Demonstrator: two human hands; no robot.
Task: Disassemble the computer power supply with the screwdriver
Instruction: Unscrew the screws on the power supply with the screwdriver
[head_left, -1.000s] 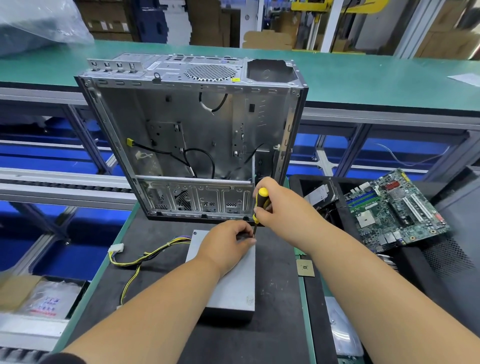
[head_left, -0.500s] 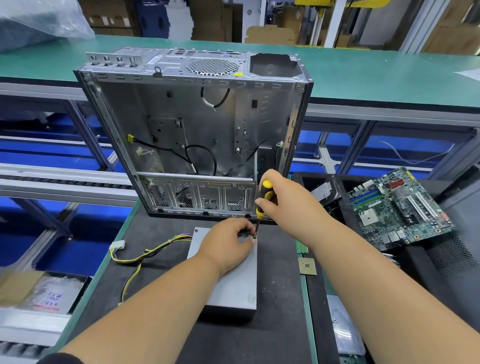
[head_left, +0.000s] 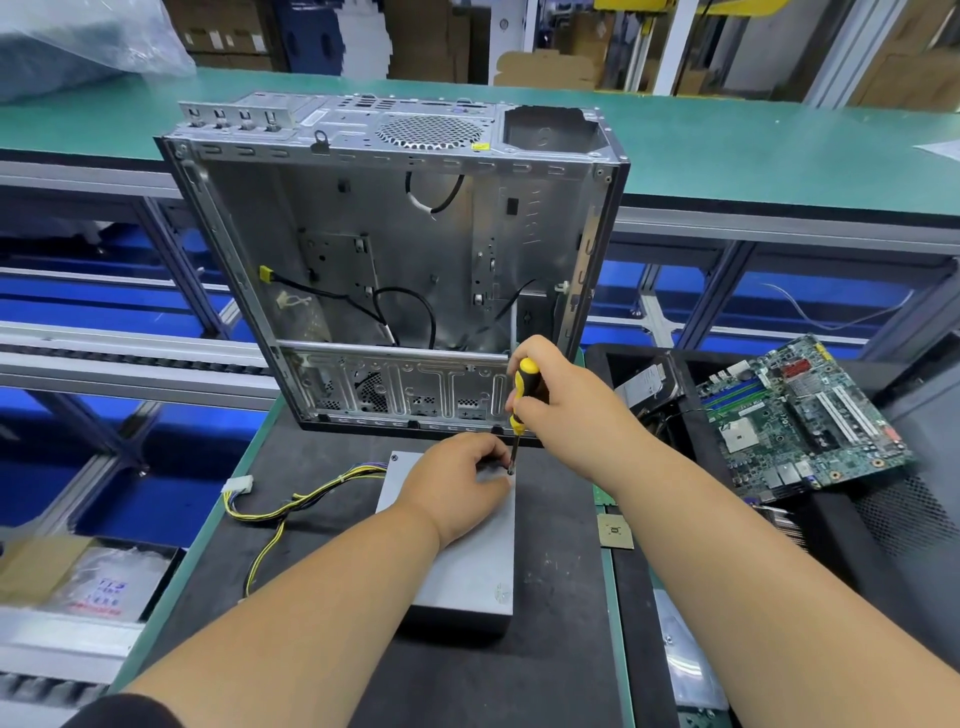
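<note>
Staying gripped, screwdriver (head_left: 521, 400) (right hand (head_left: 569, 410)), upright

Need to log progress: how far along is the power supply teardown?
Done: grey metal power supply box lies out of the empty silver case. In hand: right hand sets yellow-and-black screwdriver on a far-corner screw; left hand steadies. Left: lid on, another corner screw in.

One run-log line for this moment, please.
right hand grips screwdriver | tip at far-right corner of power supply | left hand rests on its top
</note>
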